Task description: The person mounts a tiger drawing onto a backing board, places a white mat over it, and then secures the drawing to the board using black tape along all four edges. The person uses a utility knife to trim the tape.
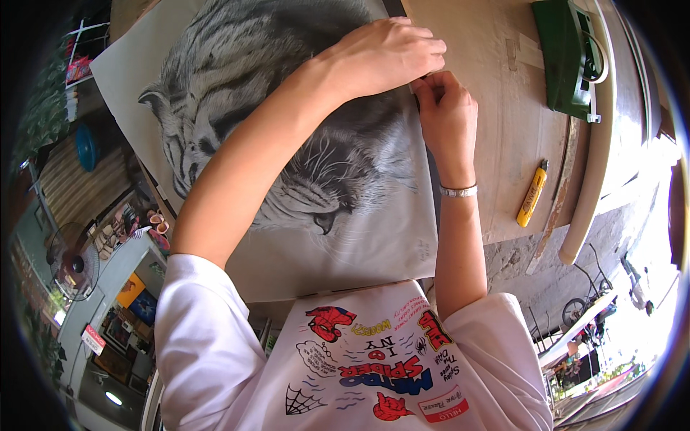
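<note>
Tiger drawing point(323, 161), in greys on a large sheet, is laid across the tan board point(489, 144), and its right edge is bordered by a dark strip point(430, 154). Up at that edge, the left hand point(395, 54) is bent, its forearm stretched across the drawing; just below, the right hand point(447, 118) is curled at the strip, a bracelet point(458, 192) worn on its wrist. Whether anything is gripped by either cannot be told! Right of the drawing, a yellow tool point(532, 194) is seen; farther left, a fan point(72, 262).
</note>
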Available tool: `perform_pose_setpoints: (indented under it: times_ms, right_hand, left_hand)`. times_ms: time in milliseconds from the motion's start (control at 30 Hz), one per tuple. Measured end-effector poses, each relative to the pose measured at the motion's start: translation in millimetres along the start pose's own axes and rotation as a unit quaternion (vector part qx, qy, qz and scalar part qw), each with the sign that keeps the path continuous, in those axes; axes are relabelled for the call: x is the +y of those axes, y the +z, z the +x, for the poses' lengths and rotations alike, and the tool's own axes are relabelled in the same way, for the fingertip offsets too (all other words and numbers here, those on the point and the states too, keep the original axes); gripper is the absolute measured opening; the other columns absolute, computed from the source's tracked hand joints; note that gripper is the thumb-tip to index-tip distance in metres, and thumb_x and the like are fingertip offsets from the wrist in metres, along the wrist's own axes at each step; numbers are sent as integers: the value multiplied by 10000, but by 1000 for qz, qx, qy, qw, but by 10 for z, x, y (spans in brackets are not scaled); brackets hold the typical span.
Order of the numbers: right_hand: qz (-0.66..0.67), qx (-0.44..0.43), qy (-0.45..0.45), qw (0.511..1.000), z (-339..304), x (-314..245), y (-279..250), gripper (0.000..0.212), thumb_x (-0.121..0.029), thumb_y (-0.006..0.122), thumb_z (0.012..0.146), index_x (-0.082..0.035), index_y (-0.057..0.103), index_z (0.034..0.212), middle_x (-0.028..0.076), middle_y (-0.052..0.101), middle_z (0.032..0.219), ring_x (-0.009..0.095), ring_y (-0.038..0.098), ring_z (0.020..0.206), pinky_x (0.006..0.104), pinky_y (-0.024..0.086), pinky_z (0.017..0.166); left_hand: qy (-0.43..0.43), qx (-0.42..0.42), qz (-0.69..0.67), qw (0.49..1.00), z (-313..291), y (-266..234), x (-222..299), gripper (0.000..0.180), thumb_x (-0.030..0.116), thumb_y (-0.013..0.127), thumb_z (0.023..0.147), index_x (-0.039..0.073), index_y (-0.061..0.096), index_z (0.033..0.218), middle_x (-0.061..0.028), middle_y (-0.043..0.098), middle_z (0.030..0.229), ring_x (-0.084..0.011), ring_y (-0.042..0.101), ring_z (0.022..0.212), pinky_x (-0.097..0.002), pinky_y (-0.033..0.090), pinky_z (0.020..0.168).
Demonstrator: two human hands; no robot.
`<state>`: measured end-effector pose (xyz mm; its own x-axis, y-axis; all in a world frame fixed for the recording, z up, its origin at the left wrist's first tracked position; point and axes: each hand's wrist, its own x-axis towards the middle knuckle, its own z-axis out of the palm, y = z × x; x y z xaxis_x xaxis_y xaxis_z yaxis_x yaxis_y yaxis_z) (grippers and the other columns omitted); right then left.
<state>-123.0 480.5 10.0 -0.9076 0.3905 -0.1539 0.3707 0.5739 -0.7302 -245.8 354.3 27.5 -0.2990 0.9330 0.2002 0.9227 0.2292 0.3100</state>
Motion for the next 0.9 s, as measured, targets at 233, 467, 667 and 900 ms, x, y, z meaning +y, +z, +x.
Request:
perform_pose_setpoints:
  times_ms: [233, 467, 667, 900]
  right_hand:
    - [6, -5, 9, 1000, 2, -21, -17, 216, -195, 738, 920, -3, 674, 846, 169, 705, 761, 360, 688, 697, 443, 537, 675]
    - [12, -8, 15, 1000, 3, 11, -4, 200, -184, 733, 920, -4, 675, 853, 169, 706, 764, 356, 689, 701, 444, 536, 675]
    - [-7, 9, -8, 1000, 3, 33, 12, 242, -221, 761, 936, 8, 697, 892, 143, 710, 729, 274, 685, 638, 381, 531, 647]
    - [-10, 12, -18, 1000, 5, 37, 13, 238, -215, 761, 934, 8, 693, 886, 142, 702, 719, 273, 680, 632, 378, 530, 643]
  left_hand:
    - [0, 13, 17, 1000, 6, 9, 13, 65, 112, 636, 847, 82, 629, 790, -13, 611, 850, -178, 654, 893, -342, 544, 838]
    - [4, -8, 20, 1000, 22, -13, 7, 52, 104, 655, 842, 89, 655, 792, -9, 630, 855, -177, 669, 897, -337, 565, 841]
    - [2, -3, 23, 1000, 22, -13, 11, 32, 104, 675, 824, 89, 682, 797, -9, 649, 861, -181, 686, 904, -332, 589, 851]
    - [-4, -7, 16, 1000, 16, -8, 11, 40, 94, 639, 857, 69, 652, 828, -9, 633, 875, -173, 666, 907, -333, 555, 873]
